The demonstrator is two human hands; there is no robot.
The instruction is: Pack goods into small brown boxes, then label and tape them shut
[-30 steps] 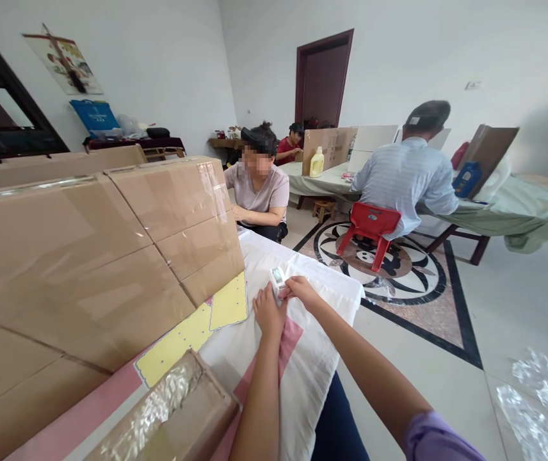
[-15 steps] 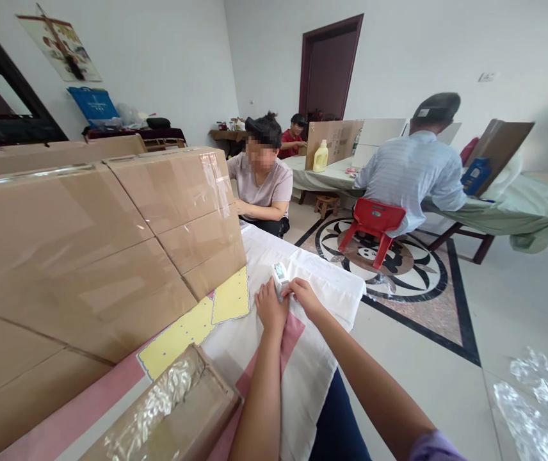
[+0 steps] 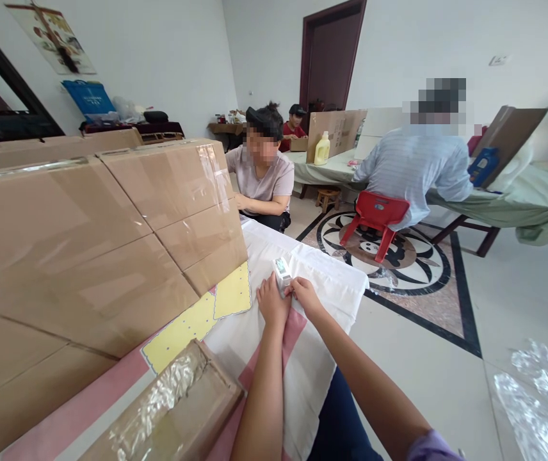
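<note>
A small white box (image 3: pixel 282 271) with a greenish patch on its top lies on the white, pink-striped cloth (image 3: pixel 324 282). Along its left side rests my left hand (image 3: pixel 272 301), back upward, steadying the box with thumb and fingers partly hidden. My right hand (image 3: pixel 303 294) pinches the near right end of the box between thumb and fingers. Yellow dotted sheets (image 3: pixel 233 291) lie on the cloth to the left of my hands. Closer to me is a cardboard box (image 3: pixel 192 410) with crumpled clear tape on top.
Stacked, taped cardboard boxes (image 3: pixel 125 256) form a wall on the left. Beyond the table's far end a person (image 3: pixel 264 179) crouches. Another person in a light blue shirt sits on a red chair (image 3: pixel 380 211) at a covered table. Clear plastic wrap (image 3: pixel 543 397) lies on the floor at right.
The view has shifted slightly. My hands stay on the small white box in nearly the same place, with both grips looking alike. A cardboard box now shows by the far person in red.
</note>
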